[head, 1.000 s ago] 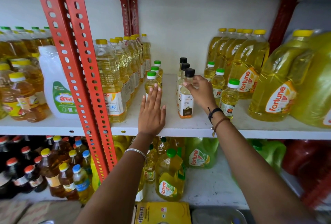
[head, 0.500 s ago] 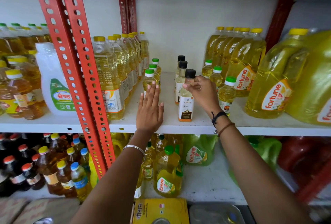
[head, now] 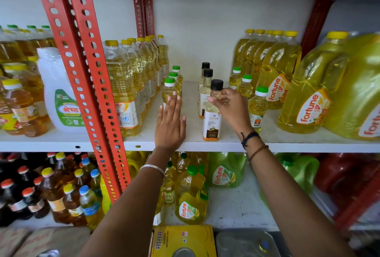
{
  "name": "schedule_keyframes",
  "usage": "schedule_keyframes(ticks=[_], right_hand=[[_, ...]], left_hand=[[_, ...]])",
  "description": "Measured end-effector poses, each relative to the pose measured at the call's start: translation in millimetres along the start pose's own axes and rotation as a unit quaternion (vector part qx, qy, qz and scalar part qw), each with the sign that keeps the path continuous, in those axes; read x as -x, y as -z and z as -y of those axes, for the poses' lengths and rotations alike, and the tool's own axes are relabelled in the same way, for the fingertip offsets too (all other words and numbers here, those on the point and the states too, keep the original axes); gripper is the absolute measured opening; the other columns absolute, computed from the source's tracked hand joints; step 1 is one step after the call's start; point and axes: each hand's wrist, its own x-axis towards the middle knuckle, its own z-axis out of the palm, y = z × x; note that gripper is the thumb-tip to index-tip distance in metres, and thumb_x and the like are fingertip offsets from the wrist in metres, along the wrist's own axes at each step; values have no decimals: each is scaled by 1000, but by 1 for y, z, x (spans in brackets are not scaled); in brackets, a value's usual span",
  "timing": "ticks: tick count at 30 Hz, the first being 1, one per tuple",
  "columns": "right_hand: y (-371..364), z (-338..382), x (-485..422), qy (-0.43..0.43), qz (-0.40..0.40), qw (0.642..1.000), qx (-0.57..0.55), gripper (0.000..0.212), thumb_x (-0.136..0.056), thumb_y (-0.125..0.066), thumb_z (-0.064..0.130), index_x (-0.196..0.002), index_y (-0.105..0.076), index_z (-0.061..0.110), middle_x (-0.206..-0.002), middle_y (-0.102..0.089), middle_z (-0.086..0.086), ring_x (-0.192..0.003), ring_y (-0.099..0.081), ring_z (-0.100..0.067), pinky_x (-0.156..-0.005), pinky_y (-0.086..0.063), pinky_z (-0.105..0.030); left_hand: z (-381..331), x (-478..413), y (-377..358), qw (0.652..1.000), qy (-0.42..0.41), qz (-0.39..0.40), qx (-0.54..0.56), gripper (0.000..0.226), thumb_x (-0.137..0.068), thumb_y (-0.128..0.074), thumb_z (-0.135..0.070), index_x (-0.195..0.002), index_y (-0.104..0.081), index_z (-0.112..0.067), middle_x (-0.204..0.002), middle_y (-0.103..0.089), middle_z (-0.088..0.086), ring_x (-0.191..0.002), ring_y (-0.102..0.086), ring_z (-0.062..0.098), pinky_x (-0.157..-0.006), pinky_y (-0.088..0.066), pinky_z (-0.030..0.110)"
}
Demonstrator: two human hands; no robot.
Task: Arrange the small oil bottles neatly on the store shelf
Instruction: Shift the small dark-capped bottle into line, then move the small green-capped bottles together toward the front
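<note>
Little has moved since a second ago: the right hand still pinches the neck of the front black-capped bottle, which stands upright near the front edge of the white shelf at frame centre. Just left, the left hand stays flat and open, holding nothing, fingertips touching the front green-capped bottle. Large yellow oil jugs fill the right.
</note>
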Motion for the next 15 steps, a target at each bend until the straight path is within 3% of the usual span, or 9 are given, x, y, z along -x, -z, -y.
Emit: schedule_keyframes(ticks=[5,8,12,15], right_hand=[[-1,2,8,-18,-7,1000,-15,50,-78,-70,41,-116,-59,10,-115,-67,-10,-105,-62,-21,-80,-45,-25],[0,9,21,14,-83,996,-30,60,-78,-70,46,-122,-52,10,-124,-61,-9,-114,-56,-21,-93,-47,-34],[-6,29,37,115,-202,973,13,46,-84,-62,44,-115,-54,11,-111,-59,-9,-104,-55,-24,-88,-42,-34],[-20,48,42,171,-211,962,-13,32,-88,-59,35,-109,-56,10,-102,-59,-9,-93,-55,-23,-81,-45,-34]], left_hand=[[1,-2,3,1000,-16,1,8,57,-101,-24,-31,-153,-18,-8,-160,-10,6,-149,-1,15,-120,4,35],[8,1,15,999,-41,-20,0,57,-100,-25,-30,-152,-17,-8,-160,-11,7,-149,-2,15,-120,3,36],[29,-4,43,996,-39,-68,-42,57,-101,-25,-30,-152,-15,-8,-160,-11,7,-149,-1,16,-120,3,36],[47,-16,65,990,-30,-98,-94,58,-100,-24,-31,-152,-15,-7,-159,-12,6,-148,4,12,-119,7,33]])
